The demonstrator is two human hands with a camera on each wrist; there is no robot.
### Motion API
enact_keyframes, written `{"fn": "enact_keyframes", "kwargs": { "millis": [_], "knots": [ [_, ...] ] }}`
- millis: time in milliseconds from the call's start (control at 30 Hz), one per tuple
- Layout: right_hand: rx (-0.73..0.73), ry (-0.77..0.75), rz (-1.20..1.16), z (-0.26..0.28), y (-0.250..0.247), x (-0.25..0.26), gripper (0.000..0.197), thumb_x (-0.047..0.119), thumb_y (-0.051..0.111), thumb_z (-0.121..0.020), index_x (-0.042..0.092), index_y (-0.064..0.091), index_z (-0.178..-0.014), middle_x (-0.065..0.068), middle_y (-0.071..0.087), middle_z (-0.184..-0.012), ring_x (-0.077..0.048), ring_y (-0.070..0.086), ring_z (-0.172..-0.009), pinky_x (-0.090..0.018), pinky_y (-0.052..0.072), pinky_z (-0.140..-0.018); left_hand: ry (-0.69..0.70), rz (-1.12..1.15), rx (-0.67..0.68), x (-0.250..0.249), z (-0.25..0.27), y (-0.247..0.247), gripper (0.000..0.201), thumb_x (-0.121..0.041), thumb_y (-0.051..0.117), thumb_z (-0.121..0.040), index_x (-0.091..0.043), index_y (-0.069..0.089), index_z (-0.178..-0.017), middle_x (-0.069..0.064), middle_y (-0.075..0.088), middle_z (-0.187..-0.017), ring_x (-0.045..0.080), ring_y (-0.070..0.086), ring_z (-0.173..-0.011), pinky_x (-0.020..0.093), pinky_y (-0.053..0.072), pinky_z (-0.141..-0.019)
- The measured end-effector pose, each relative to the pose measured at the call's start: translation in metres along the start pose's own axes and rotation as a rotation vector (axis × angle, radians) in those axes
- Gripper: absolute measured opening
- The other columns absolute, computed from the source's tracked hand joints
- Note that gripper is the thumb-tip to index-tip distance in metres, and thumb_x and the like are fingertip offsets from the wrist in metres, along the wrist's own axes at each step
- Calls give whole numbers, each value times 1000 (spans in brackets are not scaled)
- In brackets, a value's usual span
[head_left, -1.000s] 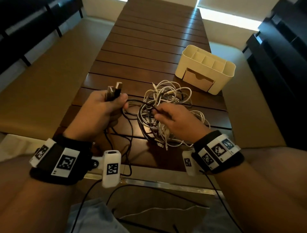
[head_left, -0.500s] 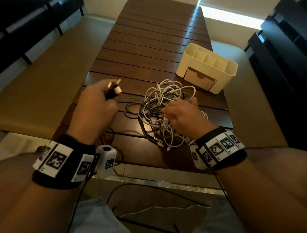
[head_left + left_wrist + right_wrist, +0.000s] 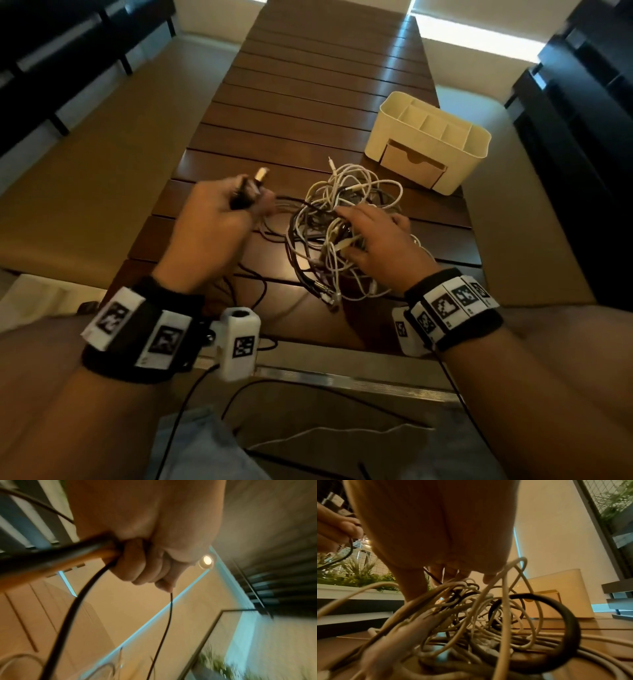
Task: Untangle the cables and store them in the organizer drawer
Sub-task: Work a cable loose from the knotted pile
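The job looks barely begun. The left hand (image 3: 212, 226) is curled tight round the plug end of a black cable (image 3: 248, 192), two connectors poking out above the fist, with the cord running from the hand across into the heap. The right hand (image 3: 380, 240) lies on the tangle of cables (image 3: 342, 219) with its fingers spread and slightly bent, pressing among the white and dark loops; whether it pinches any one strand, I cannot tell. The heap sits on the surface (image 3: 308, 85) between the two hands, its far edge just beside the organizer (image 3: 428, 137).

By my reading, one black lead is being drawn free while the rest are pinned down. Nothing is stored: the organizer's drawer (image 3: 412, 166) is closed and no cable shows in the open compartments on top. Every white cable is knotted with the others, so separating, coiling and stowing all remain.

The surface is a long dark slatted wooden table running away from the person. Pale cushioned benches flank it on both sides, with dark slatted furniture beyond. The right wrist view shows green plants (image 3: 356, 573) behind wire mesh.
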State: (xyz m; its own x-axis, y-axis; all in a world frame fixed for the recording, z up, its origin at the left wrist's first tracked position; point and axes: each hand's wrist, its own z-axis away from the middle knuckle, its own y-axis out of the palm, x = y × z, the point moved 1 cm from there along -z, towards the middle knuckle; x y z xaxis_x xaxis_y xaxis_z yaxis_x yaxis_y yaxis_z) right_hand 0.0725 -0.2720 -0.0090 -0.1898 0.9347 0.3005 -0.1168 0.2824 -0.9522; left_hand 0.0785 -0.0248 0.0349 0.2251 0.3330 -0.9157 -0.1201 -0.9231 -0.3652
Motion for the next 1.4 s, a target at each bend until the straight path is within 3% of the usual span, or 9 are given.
{"fn": "enact_keyframes", "kwargs": {
  "millis": [133, 333, 467, 600, 900, 1033, 1200, 1267, 1400],
  "knots": [
    [-55, 5, -98, -5, 1, -9, 33, 35, 54, -98, 39, 52, -131, 16, 51, -129, -7, 41, -127, -50, 21, -113, -146, 172, 48, 10, -3, -20, 34, -20, 56, -100, -25, 68, -69, -9, 39, -49, 12, 31, -44, 27, 24, -50],
    [-400, -141, -436, -3, -21, 1, 16, 25, 54, -99, 25, 68, -106, 10, 59, -97, -7, 55, -93, -35, 45, -86, -253, -388, 205, 17, -3, -8, 25, -11, 63, -95, -3, 64, -71, 3, 46, -55, 11, 31, -47, 29, 24, -49],
    [-330, -231, -24, -1, -15, 6, 25, 36, 50, -96, 29, 71, -107, 21, 46, -97, -13, 45, -102, -35, 19, -85, -108, -357, 88, -10, 2, 3, 30, 1, 55, -88, -22, 61, -69, -6, 52, -58, 7, 44, -51, 25, 32, -50],
    [-371, -287, -49, 0, -9, 15, 23, 35, 54, -94, 28, 72, -106, 24, 44, -95, -6, 38, -98, -34, 19, -83, 1, -474, 291, -22, 7, 29, 18, -9, 56, -94, -23, 68, -92, -2, 67, -81, 12, 63, -77, 34, 53, -67],
    [-16, 49, 36, 1, -1, -11, 39, 47, 58, -94, 38, 52, -131, 15, 45, -135, -11, 32, -134, -44, 15, -111, 93, -234, -59, -25, 5, -11, 28, -2, 58, -96, -25, 64, -80, -18, 59, -73, -15, 55, -66, 1, 36, -57],
    [46, 32, -61, 0, -14, -2, 56, 39, 65, -90, 43, 42, -141, 16, 36, -144, -9, 25, -138, -38, 10, -110, -3, -322, 110, -21, 2, -19, 28, -16, 61, -98, -21, 65, -71, -18, 54, -46, -2, 45, -42, 9, 31, -42],
    [-168, -107, -341, 9, -48, 27, 39, 31, 63, -91, 34, 57, -129, 14, 49, -116, -3, 46, -106, -30, 35, -100, -89, -315, 275, -19, 5, -14, 27, -23, 62, -97, -18, 71, -72, -11, 48, -43, 5, 37, -38, 15, 30, -41],
    [-139, -200, -406, 15, -59, 46, 32, 34, 62, -94, 29, 60, -126, 14, 55, -100, -3, 54, -87, -14, 44, -77, -95, -279, 299, -27, 8, -15, 30, -28, 62, -96, -23, 70, -68, -8, 46, -44, 5, 35, -39, 16, 29, -41],
    [-4, -266, -396, 30, -63, 71, 17, 32, 60, -97, 24, 65, -111, 9, 64, -88, -4, 61, -79, -20, 52, -69, -120, -156, 371, -43, 25, -18, 34, -28, 62, -96, -29, 67, -62, -5, 45, -48, 9, 37, -43, 20, 31, -43]
  ]
}}
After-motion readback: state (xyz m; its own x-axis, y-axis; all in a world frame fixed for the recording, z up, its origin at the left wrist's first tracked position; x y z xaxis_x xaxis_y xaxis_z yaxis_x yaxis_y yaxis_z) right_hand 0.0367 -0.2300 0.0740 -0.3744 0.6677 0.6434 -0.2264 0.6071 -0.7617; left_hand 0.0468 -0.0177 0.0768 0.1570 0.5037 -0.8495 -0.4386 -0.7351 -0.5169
